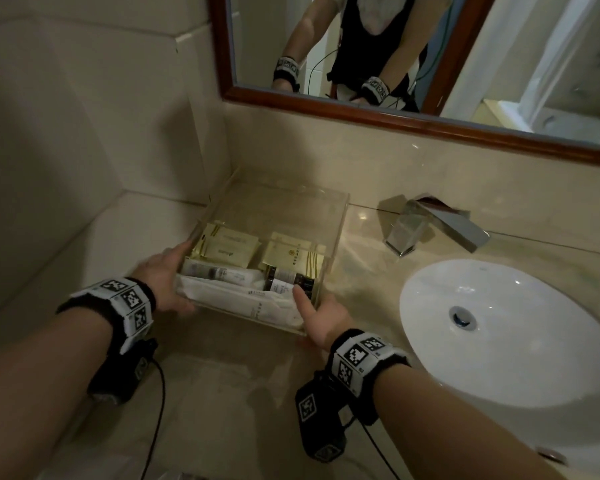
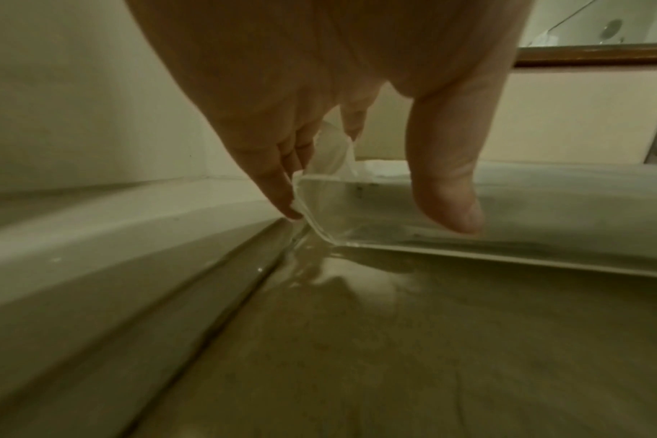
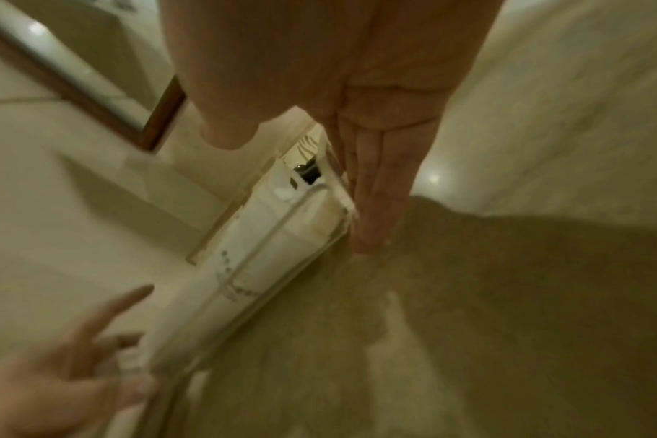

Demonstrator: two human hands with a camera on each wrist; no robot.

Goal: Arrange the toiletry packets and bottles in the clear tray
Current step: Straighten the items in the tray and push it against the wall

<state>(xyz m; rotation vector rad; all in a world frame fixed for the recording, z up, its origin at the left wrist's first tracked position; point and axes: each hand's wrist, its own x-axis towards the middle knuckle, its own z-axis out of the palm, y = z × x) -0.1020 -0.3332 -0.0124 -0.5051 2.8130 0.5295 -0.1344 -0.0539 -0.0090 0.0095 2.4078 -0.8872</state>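
The clear tray at the frame's centre holds pale gold packets, a dark brown bottle with a white label, and white wrappers. The desk is beige marble. At right sits a white basin; the mirror frame above is reddish brown. Both wristbands carry black-and-white square codes.

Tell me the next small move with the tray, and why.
Probably slide the clear tray back toward the wall. Both hands, left hand and right hand, flank its near corners with straight fingers, the packets and bottles already lie inside, and bare counter shows behind it.
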